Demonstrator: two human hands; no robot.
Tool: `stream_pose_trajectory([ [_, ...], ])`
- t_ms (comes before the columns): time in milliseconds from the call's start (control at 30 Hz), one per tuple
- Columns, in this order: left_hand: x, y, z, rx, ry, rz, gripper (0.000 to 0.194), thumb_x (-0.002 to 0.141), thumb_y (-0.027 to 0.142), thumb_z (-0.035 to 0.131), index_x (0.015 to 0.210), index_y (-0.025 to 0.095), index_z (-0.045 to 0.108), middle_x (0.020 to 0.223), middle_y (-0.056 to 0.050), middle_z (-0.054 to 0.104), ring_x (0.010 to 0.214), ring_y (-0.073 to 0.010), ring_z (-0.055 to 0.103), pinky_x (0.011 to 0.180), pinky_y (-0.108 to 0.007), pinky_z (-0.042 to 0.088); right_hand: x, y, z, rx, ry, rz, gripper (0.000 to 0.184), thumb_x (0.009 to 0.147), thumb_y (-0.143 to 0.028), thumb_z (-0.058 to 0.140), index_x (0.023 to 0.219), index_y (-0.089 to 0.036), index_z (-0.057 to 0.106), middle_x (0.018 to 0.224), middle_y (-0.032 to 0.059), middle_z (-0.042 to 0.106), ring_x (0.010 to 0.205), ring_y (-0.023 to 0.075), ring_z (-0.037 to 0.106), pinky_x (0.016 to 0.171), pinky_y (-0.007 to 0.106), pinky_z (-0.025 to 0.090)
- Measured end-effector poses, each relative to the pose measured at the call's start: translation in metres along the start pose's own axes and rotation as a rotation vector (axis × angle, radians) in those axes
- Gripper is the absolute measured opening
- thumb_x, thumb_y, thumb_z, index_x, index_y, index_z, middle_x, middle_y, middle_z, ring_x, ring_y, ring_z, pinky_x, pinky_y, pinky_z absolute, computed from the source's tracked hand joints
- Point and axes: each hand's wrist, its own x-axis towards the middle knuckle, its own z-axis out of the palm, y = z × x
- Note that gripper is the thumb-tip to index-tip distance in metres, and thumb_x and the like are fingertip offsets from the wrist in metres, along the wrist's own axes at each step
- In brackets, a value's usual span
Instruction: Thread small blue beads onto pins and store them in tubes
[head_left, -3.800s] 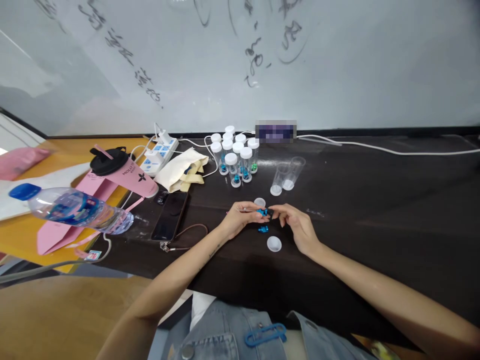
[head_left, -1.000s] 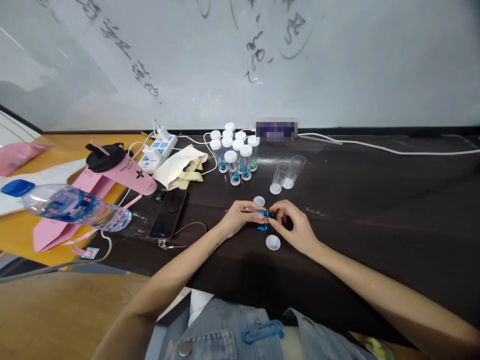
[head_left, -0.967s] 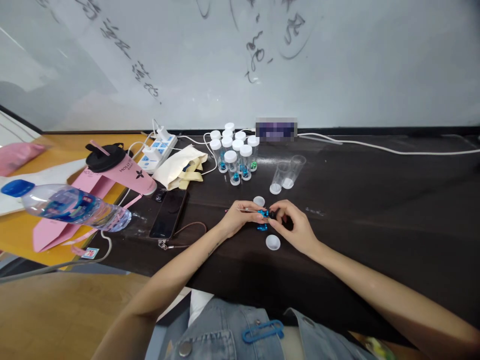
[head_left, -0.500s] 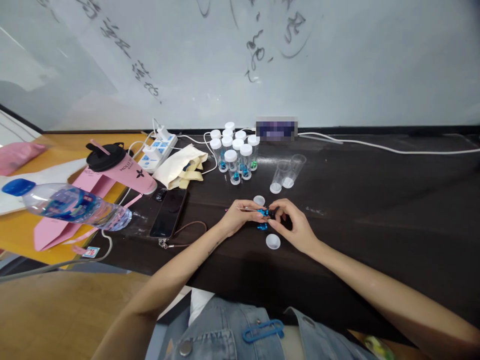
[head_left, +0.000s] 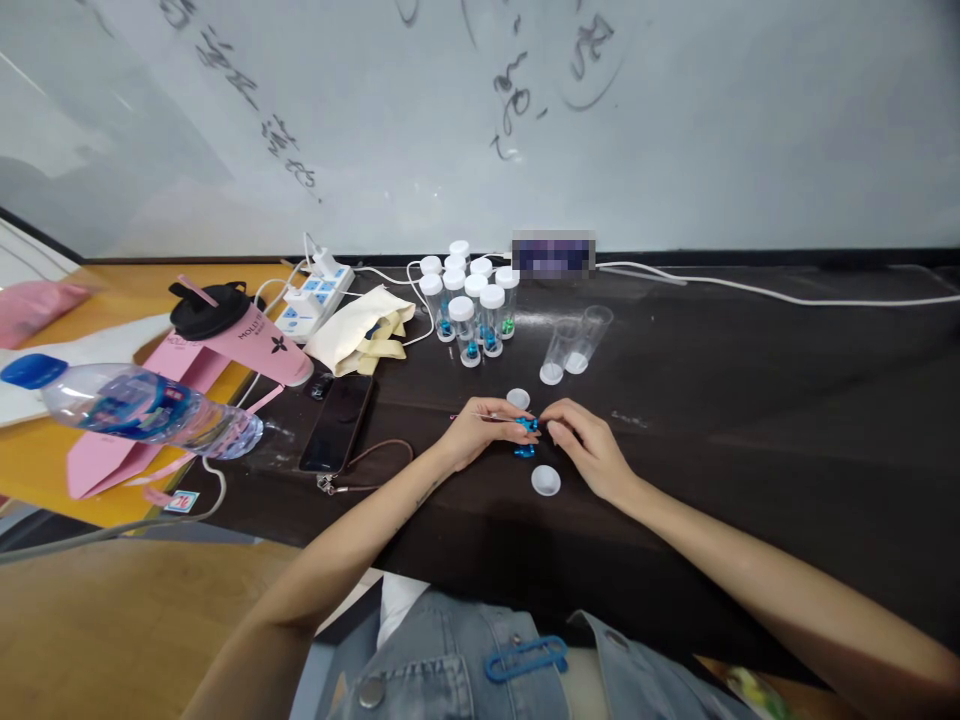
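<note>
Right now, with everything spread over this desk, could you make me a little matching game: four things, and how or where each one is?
1. Left hand
2. Capped tubes
3. Phone
4. Pink cup

A. Standing in a cluster
B. Topped with a black lid
C. Holding a small blue piece
D. Lying with its screen dark

Pairs: 1-C, 2-A, 3-D, 4-B

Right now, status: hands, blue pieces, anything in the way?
Left hand holding blue piece. Right hand close, grip unclear. Second blue piece on table; white cap nearby, seemingly not blocking.

Office-like room; written-on whiteboard (head_left: pixel 712 120) behind long dark desk (head_left: pixel 765 400); power strip (head_left: pixel 322 291), phone (head_left: pixel 337 425) at left
</note>
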Motion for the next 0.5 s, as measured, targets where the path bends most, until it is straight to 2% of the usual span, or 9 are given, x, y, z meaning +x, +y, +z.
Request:
stream_pose_trajectory([
  [100,0.0001,0.0001,-0.0003,0.001,-0.002,0.000,0.032,0.058,0.023,0.085,0.086,0.011,0.073,0.078,-0.008,0.075,0.073,-0.0214,0.072,0.078,-0.036,0.056,0.0018,0.0005,0.0006,-0.002,-0.016,0.002,0.018,0.096,-0.027,0.046,0.083,-0.022,0.057,0.079,0.0022,0.056,0.070,0.0171,0.054,0.065,0.031,0.041],
  [200,0.0005,0.0001,-0.0012,-0.006,0.011,0.006,0.032,0.060,0.024,0.084,0.086,0.011,0.073,0.077,-0.007,0.074,0.072,-0.0200,0.072,0.078,-0.034,0.056,0.0012,0.0011,0.0020,0.005,0.008,-0.003,0.008,0.092,-0.028,0.053,0.097,-0.023,0.055,0.088,0.0027,0.054,0.069,0.0161,0.053,0.065,0.031,0.042],
  [300,0.0006,0.0001,-0.0014,-0.010,0.025,0.001,0.033,0.059,0.024,0.084,0.086,0.010,0.073,0.078,-0.007,0.074,0.072,-0.0197,0.072,0.078,-0.034,0.056,0.0006,0.0008,0.0020,0.012,0.018,-0.004,0.020,0.090,-0.030,0.057,0.107,-0.023,0.050,0.093,0.0032,0.053,0.068,0.0156,0.054,0.066,0.032,0.043],
  [400,0.0001,0.0003,-0.0006,-0.007,0.021,-0.007,0.034,0.058,0.025,0.085,0.086,0.011,0.073,0.078,-0.008,0.074,0.072,-0.0215,0.072,0.079,-0.037,0.056,0.0019,-0.0004,0.0006,0.007,-0.001,0.002,0.009,0.094,-0.030,0.050,0.097,-0.023,0.054,0.089,0.0038,0.055,0.071,0.0171,0.054,0.067,0.032,0.043],
  [500,-0.0003,0.0006,0.0004,0.004,0.015,-0.015,0.036,0.056,0.027,0.086,0.086,0.011,0.073,0.078,-0.008,0.075,0.073,-0.0232,0.072,0.080,-0.039,0.055,0.0027,-0.0011,0.0003,-0.005,-0.013,0.003,0.017,0.096,-0.029,0.046,0.085,-0.022,0.056,0.081,0.0032,0.055,0.071,0.0180,0.053,0.066,0.032,0.042],
])
